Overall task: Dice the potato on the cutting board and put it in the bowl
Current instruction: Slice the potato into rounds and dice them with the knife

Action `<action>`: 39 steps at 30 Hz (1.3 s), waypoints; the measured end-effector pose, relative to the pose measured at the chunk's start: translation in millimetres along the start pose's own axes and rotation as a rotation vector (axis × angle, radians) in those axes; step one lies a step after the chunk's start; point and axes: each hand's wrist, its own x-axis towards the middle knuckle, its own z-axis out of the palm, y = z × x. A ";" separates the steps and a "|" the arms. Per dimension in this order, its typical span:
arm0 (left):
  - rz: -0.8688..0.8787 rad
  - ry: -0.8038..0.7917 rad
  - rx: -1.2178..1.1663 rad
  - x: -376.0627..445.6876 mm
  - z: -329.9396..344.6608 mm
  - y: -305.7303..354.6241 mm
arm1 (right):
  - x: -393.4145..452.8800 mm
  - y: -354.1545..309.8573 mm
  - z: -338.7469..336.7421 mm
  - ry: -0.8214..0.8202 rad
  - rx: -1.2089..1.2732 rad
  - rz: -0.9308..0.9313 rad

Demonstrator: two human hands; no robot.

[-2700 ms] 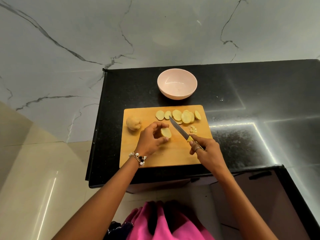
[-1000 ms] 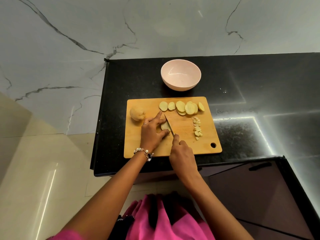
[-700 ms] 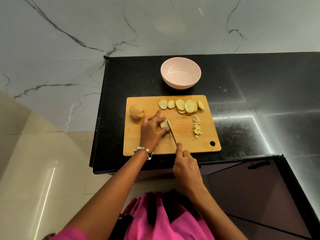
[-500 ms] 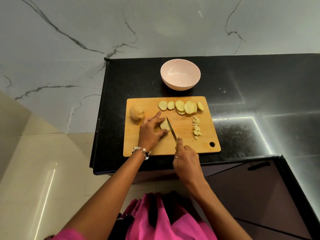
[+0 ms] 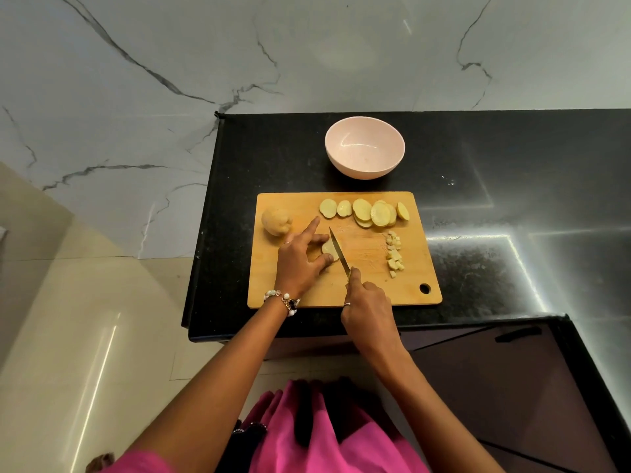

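— What colours does the desk [image 5: 512, 158] carry?
— It is glossy black with fine pale speckles and bright white streaks of reflected light. The wall [image 5: 239, 46] behind is pale grey marble with thin dark veins.
— And the things on it?
— The bowl [image 5: 364, 172] is pale pink. The cutting board [image 5: 375, 288] is warm honey-yellow wood. The potato slices [image 5: 370, 211] and the diced bits [image 5: 394, 254] are light yellow; the uncut potato end [image 5: 276, 221] is tan.
— The knife?
— The knife [image 5: 338, 249] has a silvery blade.
— Anything else?
— The floor [image 5: 68, 336] is cream tile, the garment [image 5: 324, 448] bright pink, and the bracelet [image 5: 283, 300] has white beads with one dark one.
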 end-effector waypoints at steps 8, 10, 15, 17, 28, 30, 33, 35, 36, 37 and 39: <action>-0.002 0.024 -0.024 0.0 2.0 -0.9 | -0.4 -14.5 10.6 -0.054 -0.200 -0.012; -0.002 0.025 -0.022 -0.4 2.6 -0.7 | -13.6 -8.3 12.6 -0.083 -0.208 -0.011; -0.013 0.013 -0.021 -0.5 2.1 -0.9 | -28.9 -0.9 2.4 -0.085 -0.102 0.030; -0.007 0.013 -0.024 -0.4 1.1 -1.0 | -25.1 -2.1 -1.3 -0.062 -0.069 0.028; -0.003 0.046 -0.025 -0.7 -1.7 -2.8 | -7.4 -13.2 3.1 -0.012 -0.147 -0.028; -0.001 0.053 -0.021 -0.5 -1.3 -2.8 | -1.8 -17.0 9.8 0.042 -0.149 -0.052; -0.007 0.069 -0.025 -1.6 0.5 -3.2 | -0.5 -18.3 17.0 0.057 -0.136 -0.069; -0.012 0.077 -0.028 -2.1 1.1 -2.1 | -13.4 -11.2 20.0 0.039 -0.137 -0.074; -0.013 0.078 -0.023 -2.0 1.0 -1.4 | -21.5 -7.9 19.1 0.034 -0.140 -0.075; -0.013 0.076 -0.018 -1.8 1.2 -1.5 | -29.0 -5.8 15.9 0.020 -0.138 -0.070; -0.016 0.075 -0.016 -2.3 1.4 -1.2 | -34.1 -4.6 7.2 -0.020 -0.097 -0.034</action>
